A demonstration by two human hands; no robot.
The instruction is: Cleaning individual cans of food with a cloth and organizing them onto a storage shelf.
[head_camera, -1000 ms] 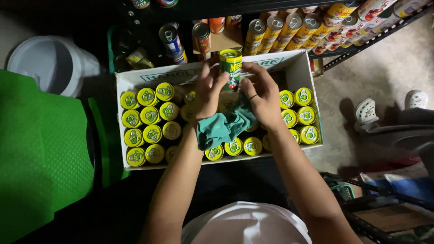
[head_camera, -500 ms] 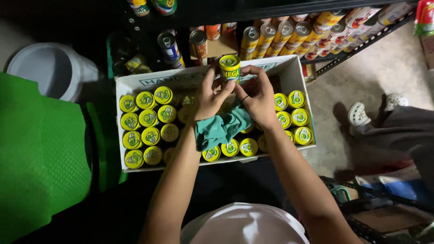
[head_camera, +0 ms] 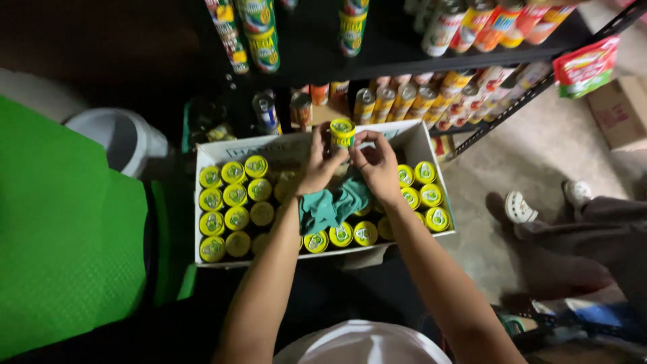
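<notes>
Both of my hands hold one small yellow can with a green lid (head_camera: 342, 133) above the far side of a white cardboard box (head_camera: 290, 147). My left hand (head_camera: 318, 167) grips it from the left, my right hand (head_camera: 375, 162) from the right. A teal cloth (head_camera: 331, 206) hangs under my hands, over the cans. The box holds several upright yellow cans (head_camera: 234, 205) in rows on the left and more cans (head_camera: 421, 191) on the right.
A dark metal shelf (head_camera: 431, 57) behind the box carries several cans on two levels. A white bucket (head_camera: 118, 138) stands at the left beside a green surface (head_camera: 60, 236). Another person's feet in white shoes (head_camera: 520, 207) rest on the concrete floor at the right.
My hands have lifted the can slightly toward the far edge of the box. The view has tilted up, showing more of the shelf; the person's feet at the right have shifted.
</notes>
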